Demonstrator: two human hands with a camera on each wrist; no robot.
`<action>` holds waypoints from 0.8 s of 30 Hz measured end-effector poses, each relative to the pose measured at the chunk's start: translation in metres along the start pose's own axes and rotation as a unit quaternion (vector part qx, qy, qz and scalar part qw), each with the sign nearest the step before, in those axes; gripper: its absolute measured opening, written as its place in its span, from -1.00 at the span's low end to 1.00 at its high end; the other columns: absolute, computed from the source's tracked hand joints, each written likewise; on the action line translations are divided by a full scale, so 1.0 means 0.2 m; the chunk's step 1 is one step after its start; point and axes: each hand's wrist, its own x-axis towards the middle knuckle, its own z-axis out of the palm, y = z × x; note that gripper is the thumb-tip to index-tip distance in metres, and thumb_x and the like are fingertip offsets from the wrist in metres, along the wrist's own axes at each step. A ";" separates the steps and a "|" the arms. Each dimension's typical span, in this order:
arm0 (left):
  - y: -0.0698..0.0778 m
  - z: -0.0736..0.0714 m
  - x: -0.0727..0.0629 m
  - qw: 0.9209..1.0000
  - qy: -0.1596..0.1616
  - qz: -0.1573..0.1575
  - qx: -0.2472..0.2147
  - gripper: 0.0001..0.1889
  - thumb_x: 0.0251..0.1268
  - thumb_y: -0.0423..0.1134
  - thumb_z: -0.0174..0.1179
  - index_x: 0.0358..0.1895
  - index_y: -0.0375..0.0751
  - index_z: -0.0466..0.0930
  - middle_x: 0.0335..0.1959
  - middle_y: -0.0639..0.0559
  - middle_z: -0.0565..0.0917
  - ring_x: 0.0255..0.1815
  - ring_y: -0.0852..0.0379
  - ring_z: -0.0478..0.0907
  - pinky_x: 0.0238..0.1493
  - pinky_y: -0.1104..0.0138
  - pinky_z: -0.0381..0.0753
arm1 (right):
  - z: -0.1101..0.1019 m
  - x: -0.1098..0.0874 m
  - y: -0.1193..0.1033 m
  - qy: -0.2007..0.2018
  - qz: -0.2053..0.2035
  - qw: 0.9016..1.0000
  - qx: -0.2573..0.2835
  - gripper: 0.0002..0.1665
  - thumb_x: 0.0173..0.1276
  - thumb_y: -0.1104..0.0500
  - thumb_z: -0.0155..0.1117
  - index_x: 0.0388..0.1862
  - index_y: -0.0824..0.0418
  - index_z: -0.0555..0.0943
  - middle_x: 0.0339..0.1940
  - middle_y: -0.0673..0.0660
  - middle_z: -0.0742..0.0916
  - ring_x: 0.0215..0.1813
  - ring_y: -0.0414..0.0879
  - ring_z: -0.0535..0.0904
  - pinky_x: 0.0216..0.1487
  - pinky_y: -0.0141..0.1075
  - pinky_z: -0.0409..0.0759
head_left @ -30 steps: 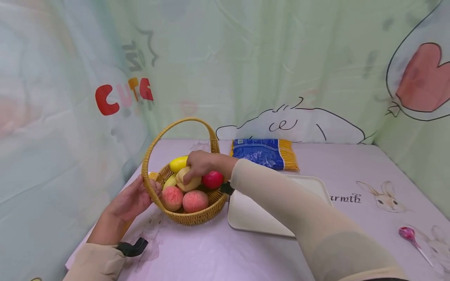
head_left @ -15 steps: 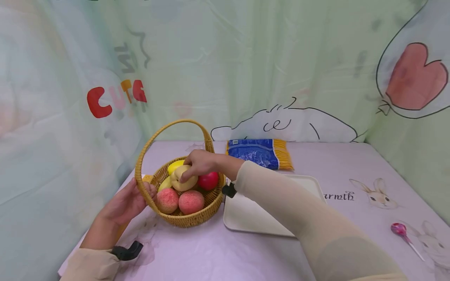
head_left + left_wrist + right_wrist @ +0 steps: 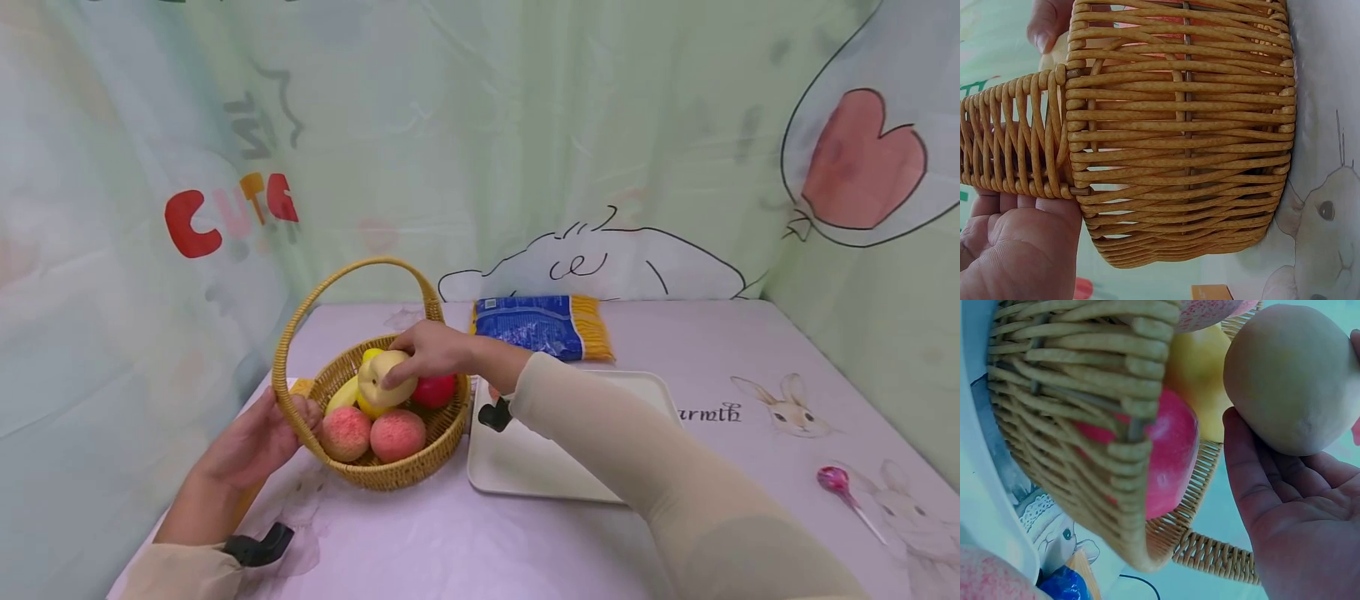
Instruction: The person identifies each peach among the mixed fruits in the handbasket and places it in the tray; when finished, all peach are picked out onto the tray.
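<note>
My right hand [image 3: 433,350] grips a pale yellow round fruit [image 3: 384,379] just above the other fruit in the wicker basket [image 3: 393,477]. In the right wrist view the pale fruit [image 3: 1291,378] rests against the fingers, apart from the basket's rim. My left hand [image 3: 258,437] holds the base of the basket's arched handle [image 3: 288,333] at the left, its fingers going behind the handle. Two pink peaches [image 3: 397,435] lie at the basket's front. A red fruit [image 3: 435,390] sits at the right, partly under my hand. Yellow fruits [image 3: 343,397] show at the left and beneath the held one.
A white tray [image 3: 547,467] stands right of the basket, partly under my right forearm. A pink speckled fruit [image 3: 991,575] shows beside the basket in the right wrist view. Behind lies a blue and yellow packet [image 3: 543,327]; a lollipop [image 3: 843,487] is at far right.
My right hand has raised the pale yellow fruit slightly, baring more yellow fruit beneath it. The left hand keeps its hold on the handle. The whole head view has shifted left.
</note>
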 end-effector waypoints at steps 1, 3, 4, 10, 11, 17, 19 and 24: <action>0.00 0.00 0.00 1.000 0.000 0.000 0.002 -0.39 0.75 -0.09 -0.61 0.17 -0.37 0.48 0.15 -0.16 0.59 0.22 0.02 0.48 0.36 0.29 0.47 | 0.00 -0.01 0.00 0.002 0.001 1.000 0.004 -0.41 0.25 -0.16 0.49 0.16 0.13 0.73 -0.11 -0.07 0.78 -0.04 -0.18 0.61 0.00 -0.40 0.56; 0.00 0.00 0.00 1.000 -0.002 0.001 0.004 -0.38 0.75 -0.09 -0.61 0.16 -0.39 0.48 0.14 -0.17 0.58 0.21 0.02 0.47 0.35 0.29 0.47 | 0.00 -0.03 0.01 0.006 -0.001 1.000 0.019 -0.44 0.26 -0.15 0.49 0.15 0.11 0.74 -0.11 -0.07 0.79 -0.05 -0.18 0.61 0.00 -0.39 0.57; 0.00 0.00 0.00 1.000 -0.001 0.001 0.006 -0.39 0.76 -0.09 -0.60 0.16 -0.39 0.49 0.14 -0.16 0.58 0.20 0.02 0.47 0.34 0.30 0.48 | -0.01 -0.03 0.01 0.007 -0.002 1.000 0.024 -0.46 0.27 -0.14 0.49 0.15 0.09 0.74 -0.12 -0.07 0.78 -0.06 -0.18 0.61 -0.02 -0.39 0.58; 0.00 0.01 0.00 1.000 0.006 0.003 0.010 -0.41 0.76 -0.09 -0.56 0.15 -0.37 0.50 0.12 -0.16 0.60 0.18 0.02 0.49 0.34 0.29 0.48 | -0.03 -0.09 0.01 0.011 -0.012 0.998 0.057 -0.55 0.29 -0.08 0.50 0.09 0.07 0.73 -0.21 -0.05 0.76 -0.13 -0.17 0.60 -0.08 -0.37 0.58; 0.00 0.01 0.00 1.000 0.007 0.003 0.010 -0.40 0.76 -0.08 -0.57 0.15 -0.37 0.50 0.12 -0.16 0.60 0.18 0.02 0.49 0.34 0.29 0.48 | -0.03 -0.10 0.01 0.012 -0.012 0.998 0.061 -0.53 0.29 -0.08 0.50 0.11 0.08 0.72 -0.20 -0.04 0.77 -0.13 -0.17 0.60 -0.07 -0.37 0.58; 0.00 0.02 0.00 1.000 0.021 -0.001 0.018 -0.42 0.76 -0.08 -0.54 0.13 -0.34 0.52 0.11 -0.13 0.61 0.17 0.04 0.51 0.32 0.31 0.50 | -0.02 -0.15 0.03 0.017 -0.009 0.997 0.079 -0.38 0.28 -0.07 0.50 0.27 0.15 0.67 -0.07 -0.03 0.78 -0.04 -0.16 0.63 0.02 -0.36 0.61; 0.00 0.03 0.00 0.999 0.027 -0.003 0.020 -0.43 0.77 -0.08 -0.52 0.13 -0.33 0.52 0.10 -0.14 0.62 0.16 0.03 0.51 0.32 0.31 0.50 | -0.02 -0.17 0.03 0.019 -0.011 0.997 0.079 -0.37 0.28 -0.08 0.49 0.28 0.14 0.67 -0.05 -0.03 0.79 -0.03 -0.16 0.63 0.03 -0.35 0.61; 0.00 0.03 -0.01 0.999 0.036 -0.006 0.012 -0.43 0.77 -0.07 -0.51 0.13 -0.34 0.53 0.10 -0.15 0.63 0.16 0.02 0.52 0.33 0.32 0.50 | -0.03 -0.21 0.04 0.026 -0.011 0.996 0.088 -0.38 0.29 -0.08 0.50 0.28 0.12 0.67 -0.07 -0.03 0.80 -0.04 -0.15 0.64 0.03 -0.33 0.61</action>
